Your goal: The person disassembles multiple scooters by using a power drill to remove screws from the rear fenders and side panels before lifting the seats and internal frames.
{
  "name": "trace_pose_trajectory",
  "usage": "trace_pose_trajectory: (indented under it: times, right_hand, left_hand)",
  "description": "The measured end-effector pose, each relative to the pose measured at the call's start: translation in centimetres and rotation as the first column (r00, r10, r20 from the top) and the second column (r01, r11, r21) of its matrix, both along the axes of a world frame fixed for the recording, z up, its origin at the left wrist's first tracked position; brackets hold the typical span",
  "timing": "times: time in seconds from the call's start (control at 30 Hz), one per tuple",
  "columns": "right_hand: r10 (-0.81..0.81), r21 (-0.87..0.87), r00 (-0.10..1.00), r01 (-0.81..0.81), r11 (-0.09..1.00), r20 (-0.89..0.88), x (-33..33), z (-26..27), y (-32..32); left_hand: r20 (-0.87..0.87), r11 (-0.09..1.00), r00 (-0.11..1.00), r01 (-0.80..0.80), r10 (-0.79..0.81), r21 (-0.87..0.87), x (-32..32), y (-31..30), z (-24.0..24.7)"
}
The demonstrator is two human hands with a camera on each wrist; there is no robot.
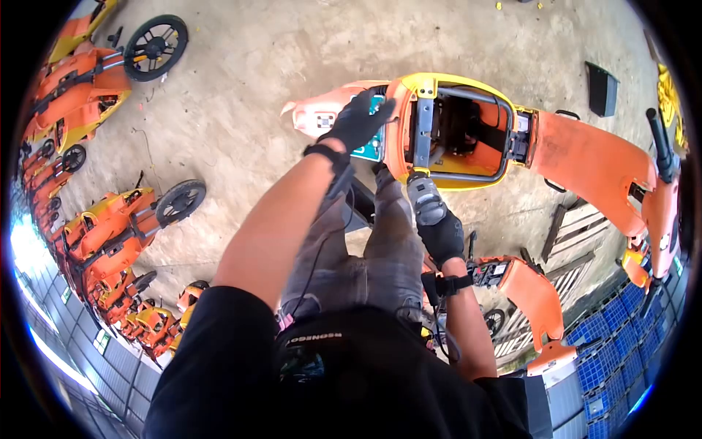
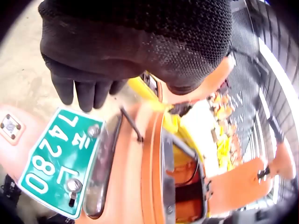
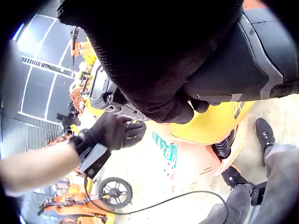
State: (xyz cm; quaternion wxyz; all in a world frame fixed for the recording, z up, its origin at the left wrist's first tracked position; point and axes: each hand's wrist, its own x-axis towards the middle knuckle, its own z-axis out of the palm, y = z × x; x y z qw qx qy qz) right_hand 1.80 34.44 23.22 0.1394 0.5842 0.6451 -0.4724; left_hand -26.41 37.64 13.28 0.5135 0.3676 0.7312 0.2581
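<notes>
An orange and yellow scooter point(image 1: 453, 78) lies lengthwise in front of me, its underseat compartment uncovered inside a grey tube frame point(image 1: 504, 117). My left hand point(image 1: 358, 121), in a black glove, hovers at the rear end beside the green licence plate point(image 2: 60, 158), fingers extended and holding nothing. Two bolt heads show on the plate, and a dark lens strip point(image 2: 100, 182) runs next to it. My gloved right hand point(image 1: 441, 238) grips a grey and black cordless power drill point(image 1: 426, 199). The drill's nose points at the near end of the metal crossbar point(image 1: 423, 132); its tip is hidden.
More orange scooters point(image 1: 110, 227) stand in rows on the left, and another point(image 1: 526, 293) is at the lower right. A black bin point(image 1: 601, 89) sits on the concrete at the upper right. Wooden pallets point(image 1: 574, 227) and blue crates point(image 1: 614, 329) lie to the right. A cable point(image 3: 159, 207) hangs from my left wrist.
</notes>
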Motion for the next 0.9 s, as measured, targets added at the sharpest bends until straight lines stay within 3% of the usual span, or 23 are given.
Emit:
trace_pose_trajectory:
  times: [0.03,0.07,0.1,0.13,0.17,0.2,0.23,0.27,0.3,0.33,0.37,0.43,0.5,0.53,0.57,0.63,0.7,0.73,0.83,0.9]
  right_hand:
    - [0.045,-0.050,0.996,-0.041,0.998,0.082,-0.1,0.2,0.0]
    - [-0.079,-0.123,0.995,0.087,0.989,0.061,-0.6,0.9,0.3]
    - [-0.072,-0.091,0.996,0.075,0.993,0.045,0.0,-0.5,-0.5]
    - [-0.026,-0.093,0.999,0.029,0.995,0.038,0.3,-1.2,-0.6]
    - [0.020,-0.086,0.999,-0.018,0.996,0.028,0.2,-1.7,-0.3]
    - [0.126,-0.027,0.990,-0.125,0.992,0.068,0.0,-1.8,-0.1]
    - [0.112,-0.005,0.992,-0.112,0.994,0.065,-0.1,-1.6,0.0]
    - [0.091,-0.030,0.990,-0.089,0.996,0.108,-0.5,-1.2,0.2]
    - [0.080,-0.035,0.988,-0.076,0.996,0.128,-0.7,-1.1,0.4]
    - [0.069,-0.041,0.986,-0.064,0.997,0.149,-0.9,-1.1,0.5]
    - [0.058,-0.046,0.984,-0.051,0.998,0.170,-1.0,-1.1,0.6]
    - [0.000,-0.085,0.986,0.014,0.996,0.169,-1.5,-0.4,0.7]
    - [0.022,-0.107,0.974,0.002,0.994,0.227,-1.9,-0.7,0.6]
    - [-0.001,-0.134,0.975,0.032,0.990,0.224,-2.2,-0.4,0.5]
    - [-0.013,-0.132,0.975,0.043,0.990,0.222,-2.2,-0.4,0.4]
    - [-0.036,-0.126,0.975,0.065,0.990,0.218,-2.3,-0.5,0.2]
    - [-0.031,-0.117,0.987,0.049,0.992,0.155,-2.8,1.3,0.5]
    - [-0.035,-0.127,0.992,0.051,0.991,0.123,-2.9,2.5,0.8]
    - [-0.205,-0.310,0.966,0.247,0.918,0.160,-2.6,2.3,1.7]
    - [0.092,-0.252,0.987,-0.056,0.966,0.135,-1.2,-1.2,1.7]
  left_hand:
    - [-0.178,0.937,0.961,0.251,-0.211,0.244,-2.2,-2.1,1.5]
    - [-0.155,0.960,0.950,0.279,-0.271,0.032,-4.6,-3.6,5.4]
    - [-0.386,0.868,0.855,0.449,-0.347,0.213,-7.2,-7.2,4.8]
    - [-0.355,0.935,0.902,0.318,-0.246,0.159,-8.8,-9.5,6.8]
    - [-0.438,0.914,0.837,0.397,-0.327,0.077,-11.5,-13.5,6.9]
    - [-0.657,0.799,0.638,0.595,-0.402,0.089,-14.3,-17.7,6.4]
    - [-0.518,0.940,0.785,0.304,-0.340,-0.157,-15.4,-20.7,8.0]
    - [-0.610,0.841,0.604,0.496,-0.513,-0.217,-18.4,-25.8,6.8]
    - [-0.595,0.833,0.587,0.442,-0.548,-0.331,-20.2,-29.6,6.7]
    - [-0.627,0.830,0.554,0.453,-0.548,-0.325,-22.4,-34.3,5.7]
    - [-0.504,0.901,0.780,0.171,-0.371,-0.398,-23.0,-37.4,6.5]
    - [-0.292,0.746,0.956,-0.168,-0.036,-0.644,-24.6,-42.5,5.2]
    - [-0.265,0.537,0.866,-0.476,0.424,-0.696,-21.4,-39.2,10.4]
    - [-0.234,0.515,0.853,-0.477,0.466,-0.712,-21.2,-38.9,10.7]
    - [-0.278,0.505,0.779,-0.590,0.562,-0.630,-19.4,-36.4,12.1]
    - [-0.229,0.552,0.764,-0.607,0.603,-0.571,-18.7,-34.4,11.3]
    - [-0.140,0.719,0.857,-0.495,0.496,-0.487,-18.1,-31.0,11.3]
    - [-0.127,0.753,0.871,-0.476,0.474,-0.453,-17.9,-29.2,11.1]
    - [-0.099,0.833,0.888,-0.456,0.449,-0.314,-15.6,-22.7,14.1]
    - [-0.084,0.868,0.892,-0.451,0.443,-0.208,-15.2,-19.8,15.8]
